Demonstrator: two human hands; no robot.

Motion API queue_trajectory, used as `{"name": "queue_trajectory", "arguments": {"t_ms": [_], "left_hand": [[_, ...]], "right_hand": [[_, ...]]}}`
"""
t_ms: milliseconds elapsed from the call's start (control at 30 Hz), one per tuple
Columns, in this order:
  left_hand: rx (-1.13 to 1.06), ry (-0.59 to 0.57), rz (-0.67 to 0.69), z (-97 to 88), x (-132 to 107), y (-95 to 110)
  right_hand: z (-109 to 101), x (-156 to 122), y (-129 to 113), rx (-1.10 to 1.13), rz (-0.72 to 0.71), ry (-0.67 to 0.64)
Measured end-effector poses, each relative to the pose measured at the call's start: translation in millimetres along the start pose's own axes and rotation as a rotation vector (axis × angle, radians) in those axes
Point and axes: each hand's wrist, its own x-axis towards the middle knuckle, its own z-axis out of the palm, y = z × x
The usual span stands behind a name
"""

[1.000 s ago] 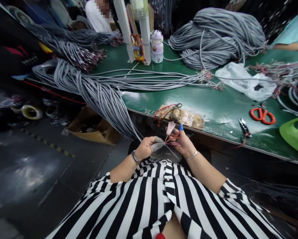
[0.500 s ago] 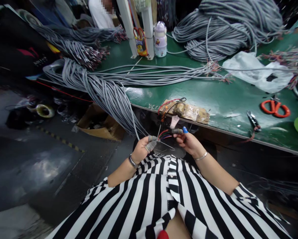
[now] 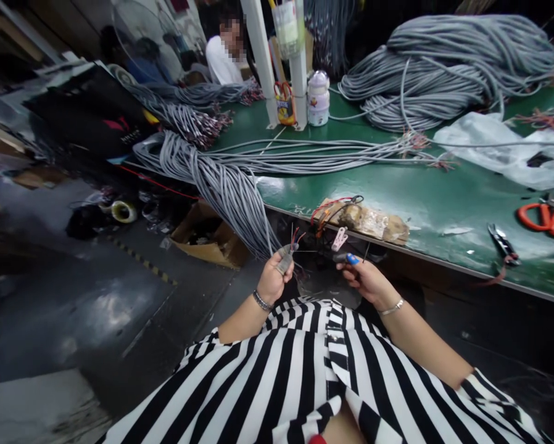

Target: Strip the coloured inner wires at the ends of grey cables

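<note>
"Parting, that's the change; half a second ago the right hand (image 3: pixel 364 279) was right at the coloured wires (image 3: pixel 296 238), and now a gap lies between them; the wires, which pointed across towards it, now stand upward."

"And the left hand (image 3: pixel 274 280); has it let go?"

"No; its fingers are clamped on the end of a grey cable, and the coloured wires spray out just above them; that end is in front of the body, just off the tabletop (image 3: pixel 448 200), beside the hanging cable bundle (image 3: pixel 228 194)."

"What about the right fingers; holding anything?"

"I can't tell; a grey-covered finger and a blue-tipped thumb sit close together, but whatever might be between them is too dark to make out; the pink clip (image 3: pixel 339 239) is just above them, near the taped block (image 3: pixel 374 223)."

"So what does it mean for the work?"

"My reading: the left hand alone now steadies the cable end, with its wires exposed and loosely fanned; one thin pale strand juts sideways, though I can't see whether it reaches the right hand."
</note>
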Motion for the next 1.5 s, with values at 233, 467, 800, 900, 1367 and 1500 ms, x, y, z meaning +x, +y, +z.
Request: {"name": "queue_trajectory", "arguments": {"t_ms": [233,467,800,900,1367,1500], "left_hand": [[0.667,-0.079,0.034,-22.0,13,-35],[0.820,-0.077,0.256,-22.8,63,9],[1.790,-0.099,0.469,36.9,207,101],[1.859,-0.141,0.426,50.5,238,109],[1.453,-0.388,0.613,103.3,219,144],[1.201,-0.503,0.720,134.1,161,173]], "right_hand": [[-5,-25,-32,-0.352,-0.202,0.002],[-53,-19,-101,-0.449,-0.731,0.566],[-80,4,-108,-0.812,-0.736,0.584],[-79,3,-107,-0.838,-0.765,0.567],[-74,5,-111,-0.691,-0.800,0.516],[-79,3,-113,-0.447,-0.680,0.436]]}}
